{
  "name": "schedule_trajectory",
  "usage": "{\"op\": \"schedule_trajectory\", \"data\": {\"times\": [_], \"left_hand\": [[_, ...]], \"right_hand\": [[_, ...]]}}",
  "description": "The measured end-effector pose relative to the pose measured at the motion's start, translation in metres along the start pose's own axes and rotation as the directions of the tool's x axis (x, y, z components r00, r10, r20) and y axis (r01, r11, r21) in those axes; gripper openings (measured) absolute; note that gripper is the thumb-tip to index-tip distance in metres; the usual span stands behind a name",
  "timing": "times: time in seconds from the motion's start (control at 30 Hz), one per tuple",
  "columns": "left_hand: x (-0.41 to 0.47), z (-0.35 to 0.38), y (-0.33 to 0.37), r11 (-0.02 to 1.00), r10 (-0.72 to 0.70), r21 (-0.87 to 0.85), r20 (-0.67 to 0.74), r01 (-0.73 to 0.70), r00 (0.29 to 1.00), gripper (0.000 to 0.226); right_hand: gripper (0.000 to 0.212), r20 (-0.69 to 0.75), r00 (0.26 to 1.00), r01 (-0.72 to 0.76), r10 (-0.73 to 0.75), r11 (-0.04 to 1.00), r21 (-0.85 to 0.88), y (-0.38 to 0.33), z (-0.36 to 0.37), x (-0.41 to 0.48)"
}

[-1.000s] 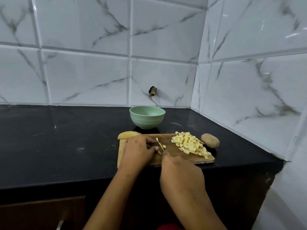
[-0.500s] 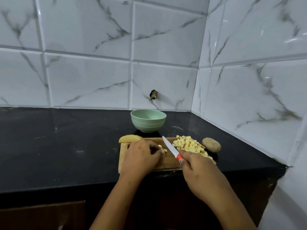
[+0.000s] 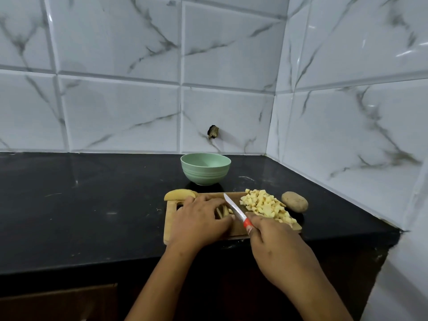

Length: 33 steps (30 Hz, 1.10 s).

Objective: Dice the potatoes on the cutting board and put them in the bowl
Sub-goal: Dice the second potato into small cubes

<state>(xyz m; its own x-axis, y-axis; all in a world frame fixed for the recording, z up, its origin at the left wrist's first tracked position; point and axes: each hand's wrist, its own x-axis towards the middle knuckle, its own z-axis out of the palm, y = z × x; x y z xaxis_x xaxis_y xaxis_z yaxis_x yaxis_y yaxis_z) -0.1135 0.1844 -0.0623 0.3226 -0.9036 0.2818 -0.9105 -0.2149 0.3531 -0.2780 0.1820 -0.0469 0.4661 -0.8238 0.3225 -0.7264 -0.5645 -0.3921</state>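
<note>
So, it's a black glossy surface (image 3: pixel 92 205) running into a corner, with white marble-look tiles (image 3: pixel 115 112) on the back wall and the right wall. 1 tile at the back has a small dark broken spot (image 3: pixel 213 132) a bit above the surface. A brown cabinet front (image 3: pixel 58 302) shows under the edge at bottom left.

Counting it up:
- 1 pale green bowl (image 3: pixel 205 169), sitting just behind 1 wooden cutting board (image 3: pixel 169 222).
- 1 knife (image 3: pixel 234 209) with a white blade and a red handle.
- 1 whole unpeeled potato (image 3: pixel 294 201) on the surface, just off the board's right end.
- 1 potato half (image 3: pixel 180 194) at the board's far left corner. I can't tell if it's on the board or just behind it.
- 1 pile of diced potato (image 3: pixel 266 205) heaped on the right part of the board.
- A few potato strips (image 3: pixel 223 210) mid-board. I can't count them since a hand covers most.

And 2 hands. For the left hand (image 3: pixel 200 218), the fingers (image 3: pixel 208 201) are curled down over the strips with the thumb on the near side. On the right hand (image 3: pixel 275 242), the fingers are wrapped round the knife's handle. The blade is angled toward the bowl, between the strips and the pile.
</note>
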Motion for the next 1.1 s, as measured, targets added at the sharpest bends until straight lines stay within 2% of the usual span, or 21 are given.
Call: {"op": "schedule_trajectory", "data": {"times": [0.17, 0.3, 0.37, 0.47, 0.57, 0.67, 0.8, 0.93, 1.1], "left_hand": [[0.001, 0.004, -0.004, 0.998, -0.03, -0.051, -0.111, 0.024, 0.993, 0.038], [0.0, 0.005, -0.005, 0.995, -0.026, -0.099, -0.153, 0.01, 0.988, 0.027], [0.0, 0.004, -0.005, 0.993, -0.031, -0.119, -0.183, 0.01, 0.983, 0.025], [0.0, 0.003, -0.003, 0.989, -0.068, -0.148, -0.245, 0.032, 0.967, 0.022], [-0.002, 0.002, -0.002, 0.984, -0.092, -0.172, -0.276, 0.045, 0.957, 0.019], [0.0, 0.0, -0.003, 0.979, -0.102, -0.195, -0.238, 0.056, 0.966, 0.022], [0.011, -0.005, -0.003, 0.977, -0.105, -0.197, -0.124, 0.079, 0.987, 0.029], [0.021, -0.011, -0.005, 0.988, -0.031, -0.151, -0.081, 0.019, 0.996, 0.029], [0.036, -0.019, -0.003, 0.996, 0.05, -0.071, -0.031, -0.052, 0.998, 0.039]], "right_hand": [[0.032, 0.04, 0.999, -0.023, 0.027, 0.995, -0.1, 0.0, 0.003, -0.002], [0.034, -0.041, 0.995, -0.094, 0.089, 0.984, -0.15, 0.01, 0.0, 0.006], [0.036, -0.062, 0.996, -0.065, 0.057, 0.989, -0.132, 0.011, 0.0, 0.006], [0.037, -0.011, 1.0, 0.008, -0.009, 0.995, -0.096, 0.003, 0.005, 0.001], [0.034, 0.007, 0.999, -0.036, 0.038, 0.99, -0.139, 0.006, 0.006, 0.008], [0.033, -0.013, 0.998, -0.068, 0.067, 0.989, -0.13, 0.01, 0.001, 0.011], [0.039, -0.024, 1.0, -0.009, 0.007, 0.994, -0.108, 0.004, -0.004, 0.008], [0.039, -0.011, 1.0, 0.024, -0.026, 0.992, -0.122, 0.003, -0.004, 0.007], [0.044, 0.001, 1.0, 0.016, -0.016, 0.992, -0.125, 0.005, -0.005, 0.007]]}}
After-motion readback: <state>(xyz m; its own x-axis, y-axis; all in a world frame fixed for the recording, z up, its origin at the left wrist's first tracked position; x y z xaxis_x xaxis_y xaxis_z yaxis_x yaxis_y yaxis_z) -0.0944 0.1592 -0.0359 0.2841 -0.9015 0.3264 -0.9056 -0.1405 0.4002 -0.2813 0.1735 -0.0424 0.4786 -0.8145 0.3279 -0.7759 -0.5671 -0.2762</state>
